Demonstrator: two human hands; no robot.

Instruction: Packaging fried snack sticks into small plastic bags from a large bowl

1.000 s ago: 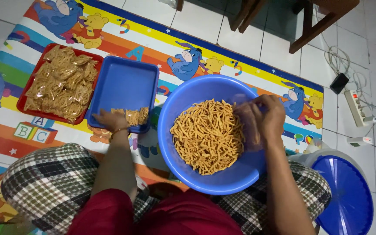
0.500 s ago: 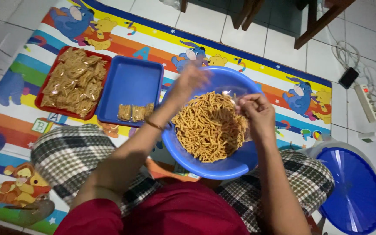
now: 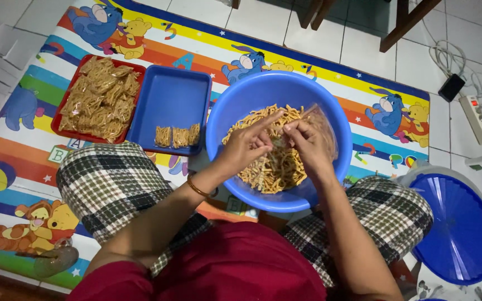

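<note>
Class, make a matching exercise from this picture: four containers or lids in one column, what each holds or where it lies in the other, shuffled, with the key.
1. red tray
2. blue tray
3. blue basin
4. blue lid

a. loose snack sticks, both hands over it
b. on the tiles, at the right
c. piled full of small packets
d. three small packets at its near edge

Pairs: 1-c, 2-d, 3-a, 4-b

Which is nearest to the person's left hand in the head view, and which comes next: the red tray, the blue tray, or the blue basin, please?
From the left hand:
1. Blue basin, directly beneath the hand.
2. Blue tray, on the mat further left.
3. Red tray, farthest left, beyond the blue tray.
</note>
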